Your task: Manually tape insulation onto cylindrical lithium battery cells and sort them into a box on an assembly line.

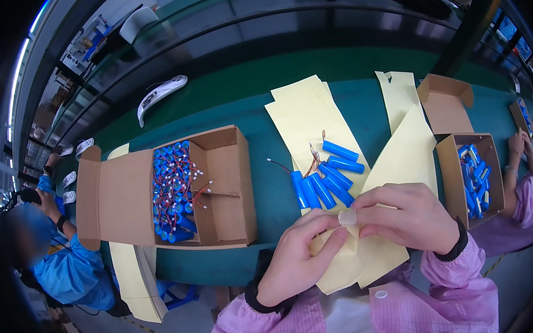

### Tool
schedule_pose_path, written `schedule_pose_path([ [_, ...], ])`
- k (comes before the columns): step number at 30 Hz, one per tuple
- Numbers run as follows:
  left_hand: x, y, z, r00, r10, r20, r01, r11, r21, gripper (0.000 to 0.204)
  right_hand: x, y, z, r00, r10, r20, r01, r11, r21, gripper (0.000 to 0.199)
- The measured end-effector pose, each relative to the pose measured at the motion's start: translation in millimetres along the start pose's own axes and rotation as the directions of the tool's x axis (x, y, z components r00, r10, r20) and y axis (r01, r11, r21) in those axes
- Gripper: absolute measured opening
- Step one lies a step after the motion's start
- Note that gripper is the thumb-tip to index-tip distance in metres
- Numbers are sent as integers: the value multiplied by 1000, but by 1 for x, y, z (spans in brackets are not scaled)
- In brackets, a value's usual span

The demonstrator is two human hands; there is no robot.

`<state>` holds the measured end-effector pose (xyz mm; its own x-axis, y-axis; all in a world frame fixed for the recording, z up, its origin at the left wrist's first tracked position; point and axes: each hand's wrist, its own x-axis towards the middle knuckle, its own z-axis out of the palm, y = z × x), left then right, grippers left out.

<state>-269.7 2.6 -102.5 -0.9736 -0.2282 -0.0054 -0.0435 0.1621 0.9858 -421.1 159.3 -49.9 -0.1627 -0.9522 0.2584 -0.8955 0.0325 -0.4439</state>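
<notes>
Our left hand [294, 263] and right hand [407, 215] pinch one yellow paper sheet [364, 261], fingers clamped on it, at six o'clock. Seven blue batteries [327, 179] lie just beyond, on the tabletop [262, 136].

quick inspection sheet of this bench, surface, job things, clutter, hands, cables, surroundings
surface: green table, mostly covered
job's things: loose blue cells on yellow sheets; both hands pinch another yellow sheet
clutter: open carton part full of wired cells; empty box
grippers: left hand and right hand, fingertips together at the sheet edge
cables: thin leads on the loose cells
surroundings: co-workers at both sides
</notes>
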Motion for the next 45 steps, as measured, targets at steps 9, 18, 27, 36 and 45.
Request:
schedule_pose_path([
  [9, 0, -4, 2, 981, -173, 92, 189, 957, -220, 17, 5, -4, -5, 997, -73, 38, 75, 995, -68, 23],
  [18, -4, 0, -1, 954, -272, 125, 289, 947, -140, 25, 6, 0, -2, 999, -21, 43, 18, 997, 79, 26],
  [27, -3, -5, 10, 928, -299, 220, 310, 951, -16, 34, -1, 21, 14, 991, 112, 69, -129, 923, 361, 13],
  [36, -9, 20, 4, 989, 67, -131, 34, 760, 649, 29, 9, 49, -23, 671, 627, -396, 37, 505, 862, 18],
  [45, 26, -14, 2, 899, -76, -431, 406, 515, 755, 21, 27, 46, -1, 863, 481, -154, -86, 440, 894, 12],
])
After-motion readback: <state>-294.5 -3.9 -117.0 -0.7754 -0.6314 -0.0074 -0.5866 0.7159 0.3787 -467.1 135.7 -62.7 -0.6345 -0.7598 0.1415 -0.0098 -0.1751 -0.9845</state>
